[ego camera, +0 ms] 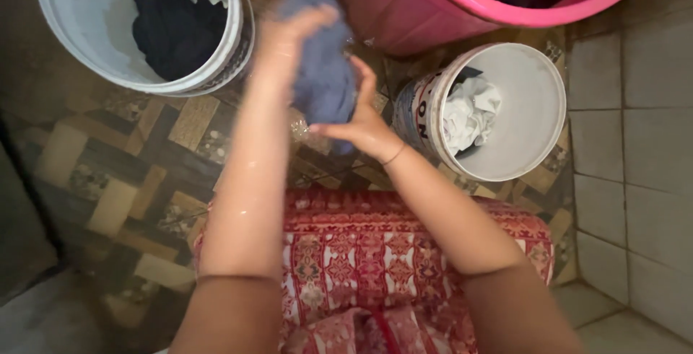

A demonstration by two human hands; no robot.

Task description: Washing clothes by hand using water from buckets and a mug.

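Note:
A wet blue-grey cloth (325, 72) is bunched up between both my hands, held above the patterned floor. My left hand (289, 36) grips its upper end near the white bucket on the left. My right hand (361, 123) clasps its lower end from the right. Both forearms look wet. My lap, covered in a red patterned fabric (361, 253), shows below.
A white bucket (72, 44) at upper left holds a dark garment (177, 29). A second white bucket (534, 108) on the right holds a white cloth (469, 112). A large pink tub (505, 7) stands at the top. A tiled wall (635, 145) rises at right.

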